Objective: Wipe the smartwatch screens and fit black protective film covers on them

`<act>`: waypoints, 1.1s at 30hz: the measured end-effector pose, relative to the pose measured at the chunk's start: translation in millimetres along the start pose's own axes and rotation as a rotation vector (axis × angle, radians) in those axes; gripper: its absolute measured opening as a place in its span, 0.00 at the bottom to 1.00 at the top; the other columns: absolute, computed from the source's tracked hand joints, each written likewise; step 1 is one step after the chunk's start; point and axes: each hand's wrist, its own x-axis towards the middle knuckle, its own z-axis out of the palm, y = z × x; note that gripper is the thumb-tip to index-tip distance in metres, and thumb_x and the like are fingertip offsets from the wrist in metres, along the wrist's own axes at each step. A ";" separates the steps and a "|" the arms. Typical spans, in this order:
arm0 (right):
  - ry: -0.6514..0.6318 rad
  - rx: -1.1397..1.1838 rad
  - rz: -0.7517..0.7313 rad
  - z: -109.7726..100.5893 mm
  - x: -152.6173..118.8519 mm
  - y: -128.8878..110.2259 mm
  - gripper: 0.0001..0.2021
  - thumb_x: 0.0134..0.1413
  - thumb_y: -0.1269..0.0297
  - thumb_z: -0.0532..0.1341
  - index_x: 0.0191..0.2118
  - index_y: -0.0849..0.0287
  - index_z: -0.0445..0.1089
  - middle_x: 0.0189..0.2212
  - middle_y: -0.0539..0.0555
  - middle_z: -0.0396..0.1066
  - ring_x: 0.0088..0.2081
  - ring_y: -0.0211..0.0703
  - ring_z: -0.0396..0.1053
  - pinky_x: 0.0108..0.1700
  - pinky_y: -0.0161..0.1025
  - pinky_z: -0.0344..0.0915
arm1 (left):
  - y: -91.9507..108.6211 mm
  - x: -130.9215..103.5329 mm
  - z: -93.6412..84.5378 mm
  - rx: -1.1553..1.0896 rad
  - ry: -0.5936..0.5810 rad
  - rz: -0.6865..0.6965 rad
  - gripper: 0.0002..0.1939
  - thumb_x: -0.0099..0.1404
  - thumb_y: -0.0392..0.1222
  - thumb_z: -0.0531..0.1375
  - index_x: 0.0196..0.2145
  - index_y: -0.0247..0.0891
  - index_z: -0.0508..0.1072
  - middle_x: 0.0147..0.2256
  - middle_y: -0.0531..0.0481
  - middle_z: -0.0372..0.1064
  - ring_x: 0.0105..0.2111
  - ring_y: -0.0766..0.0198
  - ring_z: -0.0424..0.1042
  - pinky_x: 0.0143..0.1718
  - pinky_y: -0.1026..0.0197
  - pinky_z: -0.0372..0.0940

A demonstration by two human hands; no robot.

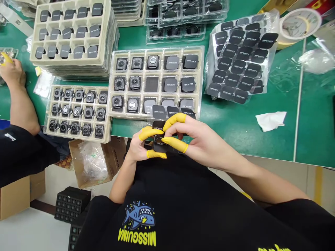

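Observation:
My left hand [140,144], with yellow finger cots on its thumb and forefinger, grips a black smartwatch body [160,143] by its side. Its face carries the "HiFuture" print. From the right, my right hand [187,137], also in yellow finger cots, has its thumb and forefinger pinched at the upper edge of the watch, on what looks like a dark protective film. Just beyond the fingers is a sheet of black HiFuture films [167,112], overlapping the near edge of a watch tray [202,75]; the hands partly hide it. In that tray, some watches are bare and others film-covered; one middle compartment holds no watch.
Another tray of watches [46,122] lies to the left, below a stack of trays [104,35]. Film sheets [235,66], a tape roll [299,26] and a white scrap [270,121] are on the right. A co-worker's arm [22,101] reaches in at left. An open carton [104,157] stands below the table.

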 end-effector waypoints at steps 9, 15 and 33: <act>-0.006 -0.027 0.165 2.1 -13.6 -5.5 0.15 0.73 0.51 0.67 0.56 0.53 0.69 0.36 0.50 0.70 0.32 0.41 0.69 0.33 0.39 0.68 | 3.3 -0.8 1.6 -0.049 0.082 -0.059 0.38 0.54 0.65 0.82 0.58 0.47 0.85 0.43 0.48 0.83 0.41 0.57 0.82 0.43 0.57 0.77; -0.126 0.059 0.275 8.2 -6.4 -4.9 0.25 0.69 0.36 0.67 0.53 0.53 0.67 0.25 0.42 0.62 0.24 0.39 0.59 0.27 0.38 0.59 | 0.5 -7.5 6.7 -0.033 0.099 -0.067 0.37 0.54 0.67 0.81 0.57 0.47 0.86 0.42 0.47 0.82 0.39 0.57 0.82 0.42 0.56 0.79; -0.167 0.172 0.286 32.0 5.0 6.3 0.08 0.75 0.56 0.60 0.49 0.53 0.68 0.29 0.47 0.72 0.28 0.40 0.66 0.32 0.37 0.62 | 35.3 -16.1 -1.9 0.405 0.114 0.047 0.32 0.65 0.57 0.78 0.62 0.43 0.82 0.42 0.46 0.85 0.37 0.59 0.84 0.37 0.60 0.81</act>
